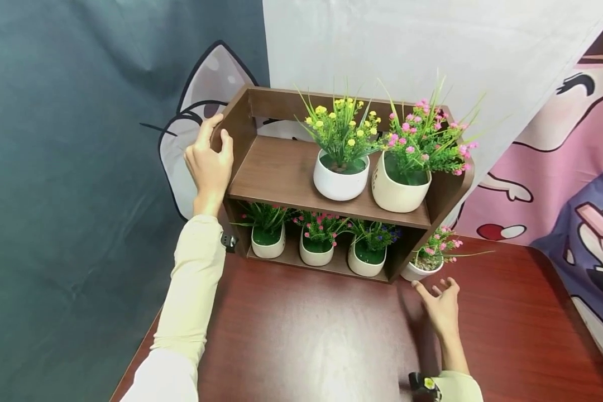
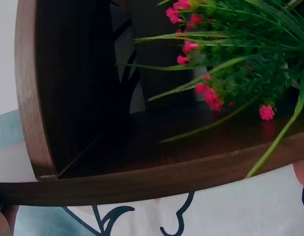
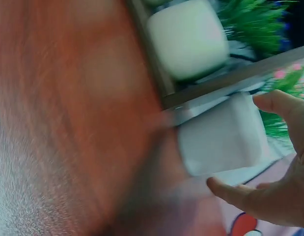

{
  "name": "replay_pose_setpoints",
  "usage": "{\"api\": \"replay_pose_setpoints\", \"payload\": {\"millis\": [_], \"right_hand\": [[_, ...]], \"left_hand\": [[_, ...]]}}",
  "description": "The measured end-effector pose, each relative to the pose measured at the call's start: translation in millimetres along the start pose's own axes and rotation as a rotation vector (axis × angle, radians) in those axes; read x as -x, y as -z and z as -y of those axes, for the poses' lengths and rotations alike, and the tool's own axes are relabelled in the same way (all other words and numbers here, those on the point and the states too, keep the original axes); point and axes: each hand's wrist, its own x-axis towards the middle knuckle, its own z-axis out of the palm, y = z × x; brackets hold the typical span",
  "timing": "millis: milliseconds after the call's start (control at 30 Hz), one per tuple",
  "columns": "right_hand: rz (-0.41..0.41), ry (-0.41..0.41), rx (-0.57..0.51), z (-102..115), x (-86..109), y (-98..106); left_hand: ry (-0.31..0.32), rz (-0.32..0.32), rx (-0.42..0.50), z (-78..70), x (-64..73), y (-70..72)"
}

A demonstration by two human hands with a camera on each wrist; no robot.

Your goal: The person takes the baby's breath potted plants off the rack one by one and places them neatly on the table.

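Note:
My left hand (image 1: 210, 164) is beside the left side panel of a brown two-tier wooden shelf (image 1: 276, 167), thumb and fingers spread. In the left wrist view only bits of fingers show outside the panel's edge (image 2: 156, 184); whether they touch it I cannot tell. Beyond the shelf's right side, on the table, is a small white pot (image 3: 220, 137) with pink flowers (image 1: 439, 243). My right hand (image 1: 443, 310) is in front of that pot. Its thumb and fingers are apart, with a gap to the pot in the right wrist view, and it holds nothing.
On the upper tier are a white pot (image 1: 340, 181) of yellow flowers and a cream pot (image 1: 399, 190) of pink flowers. Three cream pots, one with blue flowers (image 1: 367, 259), line the lower tier. A reddish-brown table (image 1: 301, 324) bears the shelf. Printed curtains (image 1: 80, 167) hang behind.

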Motion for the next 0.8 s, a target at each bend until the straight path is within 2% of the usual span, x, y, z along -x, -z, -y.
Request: {"api": "replay_pose_setpoints", "payload": {"millis": [100, 200, 300, 367, 400, 433, 467, 633, 700, 800], "right_hand": [[0.025, -0.005, -0.023, -27.5, -7.6, 2.5], [0.007, 0.031, 0.016, -51.1, -8.8, 5.1], [-0.008, 0.080, 0.062, -58.5, 3.5, 7.8], [-0.009, 0.127, 0.089, -52.6, 17.1, 8.0], [-0.004, 0.154, 0.081, -46.4, 24.5, 8.0], [0.005, 0.193, 0.014, -43.2, 29.7, 7.1], [0.012, 0.220, -0.020, -30.3, 38.5, 7.4], [0.078, 0.295, -0.183, 53.7, 83.3, 9.4], [0.085, 0.297, -0.123, 85.2, 98.6, 9.8], [0.110, 0.320, -0.114, 108.5, 109.8, 6.8]], "left_hand": [[-0.009, -0.014, 0.002, 0.9, -1.9, -0.4], [-0.014, -0.015, 0.004, 1.2, -1.9, -0.3], [-0.016, -0.011, 0.005, 1.0, 0.0, -0.8], [-0.014, -0.011, 0.005, 1.0, 1.4, -0.6], [-0.015, -0.011, 0.005, 0.8, 1.8, -0.6], [-0.015, -0.011, 0.006, 0.7, 2.1, -0.7], [-0.016, -0.011, 0.006, 0.4, 2.1, -0.8], [-0.021, -0.015, 0.005, 0.3, 1.4, -1.6], [-0.021, -0.021, 0.001, 0.5, 1.3, -1.5], [-0.024, -0.028, 0.001, 0.2, 1.2, -1.3]]}}
